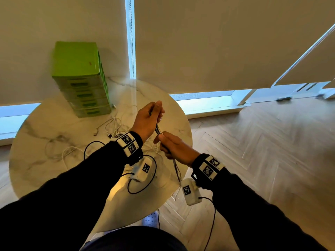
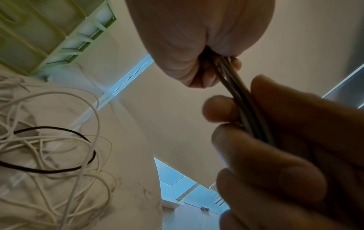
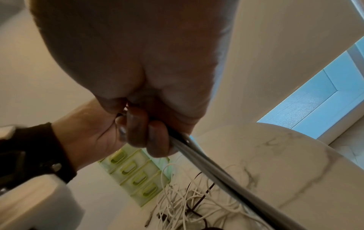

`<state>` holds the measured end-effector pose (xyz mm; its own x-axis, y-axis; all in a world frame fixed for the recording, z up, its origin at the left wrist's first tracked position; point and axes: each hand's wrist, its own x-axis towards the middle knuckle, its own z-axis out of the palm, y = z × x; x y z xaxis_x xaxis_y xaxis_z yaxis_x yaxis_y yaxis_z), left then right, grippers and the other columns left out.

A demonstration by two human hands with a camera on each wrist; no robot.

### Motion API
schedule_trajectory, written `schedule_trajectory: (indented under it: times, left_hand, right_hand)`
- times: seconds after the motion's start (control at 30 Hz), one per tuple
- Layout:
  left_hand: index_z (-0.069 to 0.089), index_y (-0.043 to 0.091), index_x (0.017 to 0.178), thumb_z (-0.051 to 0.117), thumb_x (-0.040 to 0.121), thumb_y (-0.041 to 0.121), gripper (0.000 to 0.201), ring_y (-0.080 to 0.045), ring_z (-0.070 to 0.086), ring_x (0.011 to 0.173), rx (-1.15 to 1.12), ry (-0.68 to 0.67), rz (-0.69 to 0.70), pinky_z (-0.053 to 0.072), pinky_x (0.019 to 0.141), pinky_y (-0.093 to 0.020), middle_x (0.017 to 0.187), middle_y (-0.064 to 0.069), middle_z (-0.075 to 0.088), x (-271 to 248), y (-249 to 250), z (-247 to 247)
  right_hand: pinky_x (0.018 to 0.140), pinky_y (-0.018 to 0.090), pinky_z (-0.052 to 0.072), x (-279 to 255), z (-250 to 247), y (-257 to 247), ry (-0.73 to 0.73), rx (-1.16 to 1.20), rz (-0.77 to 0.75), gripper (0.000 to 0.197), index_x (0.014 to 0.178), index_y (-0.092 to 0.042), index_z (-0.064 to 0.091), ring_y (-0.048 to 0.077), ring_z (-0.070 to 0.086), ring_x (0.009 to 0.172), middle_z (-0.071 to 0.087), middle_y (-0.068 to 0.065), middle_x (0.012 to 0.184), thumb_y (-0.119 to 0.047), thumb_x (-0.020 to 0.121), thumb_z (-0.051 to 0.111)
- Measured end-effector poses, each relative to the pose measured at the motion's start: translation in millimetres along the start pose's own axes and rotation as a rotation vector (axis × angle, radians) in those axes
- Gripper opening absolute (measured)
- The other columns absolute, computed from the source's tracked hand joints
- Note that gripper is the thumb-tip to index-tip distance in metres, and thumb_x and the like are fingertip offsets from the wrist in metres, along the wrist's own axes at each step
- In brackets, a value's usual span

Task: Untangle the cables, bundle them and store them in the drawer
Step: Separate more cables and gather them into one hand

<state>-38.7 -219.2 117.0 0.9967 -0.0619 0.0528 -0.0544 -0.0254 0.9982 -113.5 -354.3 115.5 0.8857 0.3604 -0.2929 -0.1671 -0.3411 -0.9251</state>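
Both my hands are clamped on one folded bundle of grey cable (image 1: 158,129), several strands side by side; I cannot count them exactly. My left hand (image 1: 147,119) grips the far end, fingers (image 2: 235,63) curled round it. My right hand (image 1: 175,149) pinches the near end between thumb and fingers (image 3: 138,124). Its long axis runs from my left hand toward me, sloping down, and loose strands hang below my right hand past the table (image 1: 45,160) edge. Beyond lies one tangle of white cables (image 1: 116,125) with a dark cable (image 3: 199,200) in it. One green drawer unit (image 1: 81,78) stands upright behind, its five drawers closed.
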Motion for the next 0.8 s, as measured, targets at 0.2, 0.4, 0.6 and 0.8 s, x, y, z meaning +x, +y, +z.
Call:
schedule_trajectory:
  times: [0.2,0.4,0.6,0.8]
  left_hand:
    - [0.048,0.017,0.102,0.044,0.103,0.048,0.031,-0.012,0.052,0.059,-0.028,0.002,-0.002,0.044,0.058,-0.028,0.084,-0.001,0.071,1,-2,1]
    - [0.051,0.013,0.118,0.048,0.101,0.047,0.038,-0.015,0.065,0.074,-0.169,0.006,-0.041,0.052,0.068,-0.029,0.104,-0.004,0.073,1,2,4]
    - [0.051,0.029,0.142,0.035,0.081,0.088,0.086,-0.007,0.054,0.126,-0.131,-0.399,-0.313,0.030,0.119,-0.043,0.138,0.009,0.059,-9,-23,-8]
    - [0.072,0.019,0.105,0.040,0.101,0.054,0.048,-0.012,0.057,0.126,-0.105,-0.296,-0.259,0.035,0.116,-0.050,0.120,0.018,0.068,-18,-14,-19]
  right_hand:
    - [0.052,0.025,0.031,2,-1,2,0.024,0.020,-0.025,0.042,0.108,-0.007,0.055,0.012,0.031,0.057,0.035,0.001,0.069,-0.041,0.107,0.032]
    - [0.057,0.024,0.036,7,-6,6,0.123,-0.133,-0.085,0.037,0.093,-0.017,0.054,0.004,0.039,0.058,0.042,-0.007,0.069,-0.043,0.106,0.031]
    - [0.051,0.022,0.031,15,-23,-6,0.177,0.000,-0.107,0.032,0.093,-0.016,0.051,0.004,0.034,0.055,0.039,-0.006,0.066,-0.036,0.108,0.031]
    - [0.052,0.023,0.034,19,-2,-9,-0.105,-0.069,-0.067,0.022,0.090,-0.015,0.045,0.005,0.036,0.054,0.039,-0.003,0.067,-0.029,0.107,0.042]
